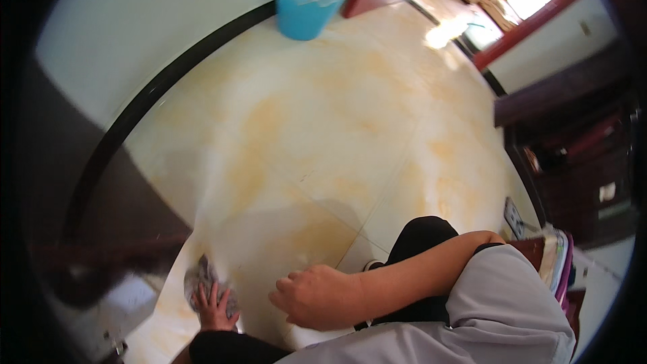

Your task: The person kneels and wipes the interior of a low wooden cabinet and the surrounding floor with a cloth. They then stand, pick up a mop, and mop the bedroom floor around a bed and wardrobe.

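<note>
A crumpled grey cloth (pixel 194 278) lies on the pale, yellow-mottled tile floor (pixel 323 162) at the lower left. My left hand (pixel 215 306) presses down on it with spread fingers. To its right, my right hand (pixel 316 297) hangs above the floor, its fingers curled in and nothing visible in them. Whether the fingers are fully closed is hidden by the back of the hand. My bent right forearm reaches across my dark-clothed knee.
A light blue plastic bin (pixel 308 7) stands by the wall at the top. Dark baseboard (pixel 151 86) curves along the left wall. Dark furniture stands at both sides, with folded textiles (pixel 556 263) at the right. A red-framed doorway is at the upper right.
</note>
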